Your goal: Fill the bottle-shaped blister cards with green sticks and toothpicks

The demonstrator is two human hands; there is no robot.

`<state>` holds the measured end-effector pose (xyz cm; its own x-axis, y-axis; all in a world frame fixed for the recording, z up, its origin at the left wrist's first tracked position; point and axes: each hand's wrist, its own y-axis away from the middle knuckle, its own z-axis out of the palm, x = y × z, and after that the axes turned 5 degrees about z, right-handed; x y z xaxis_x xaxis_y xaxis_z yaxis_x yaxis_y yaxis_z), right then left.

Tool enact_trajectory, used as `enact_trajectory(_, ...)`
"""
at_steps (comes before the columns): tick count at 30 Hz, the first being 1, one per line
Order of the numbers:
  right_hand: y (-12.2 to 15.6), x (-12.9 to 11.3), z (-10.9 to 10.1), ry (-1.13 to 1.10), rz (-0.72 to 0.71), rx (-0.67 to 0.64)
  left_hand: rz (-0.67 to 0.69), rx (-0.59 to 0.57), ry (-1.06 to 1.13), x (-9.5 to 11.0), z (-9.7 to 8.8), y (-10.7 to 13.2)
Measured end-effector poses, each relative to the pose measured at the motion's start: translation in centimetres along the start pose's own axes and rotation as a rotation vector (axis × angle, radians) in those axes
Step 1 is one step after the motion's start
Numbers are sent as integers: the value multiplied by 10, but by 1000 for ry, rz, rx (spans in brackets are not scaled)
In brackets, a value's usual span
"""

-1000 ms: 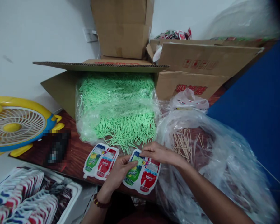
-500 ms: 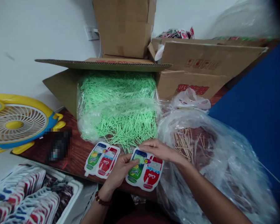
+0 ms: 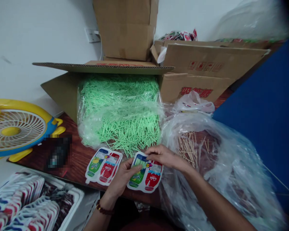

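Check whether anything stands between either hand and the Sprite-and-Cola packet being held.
Nothing visible does. The left hand grips the held packet by its left side, and the right hand is at its top edge. The second packet lies to the left, out of the way.

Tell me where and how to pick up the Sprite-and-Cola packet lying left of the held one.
Probably pinch the packet by its left edge, coming from the left: it lies flat on the table with that edge uncovered, while the left hand crowds its right edge.
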<state>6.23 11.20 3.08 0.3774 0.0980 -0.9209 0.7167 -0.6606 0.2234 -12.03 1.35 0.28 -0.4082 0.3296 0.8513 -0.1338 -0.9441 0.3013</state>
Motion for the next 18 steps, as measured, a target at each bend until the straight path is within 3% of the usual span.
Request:
enact_trajectory(3,4,-1,7,-27,26,68,-62,-33,-31,1,5,-1)
enact_trajectory(6,10,2,9,-114,39,108,-99,15,-59,0,7,-2)
enact_trajectory(11,23,15,4,-33,86,108,-66,70,-104,0,6,-3)
enact_trajectory(18,33,21,19,-48,79,178,-6,64,-227,-2,23,2)
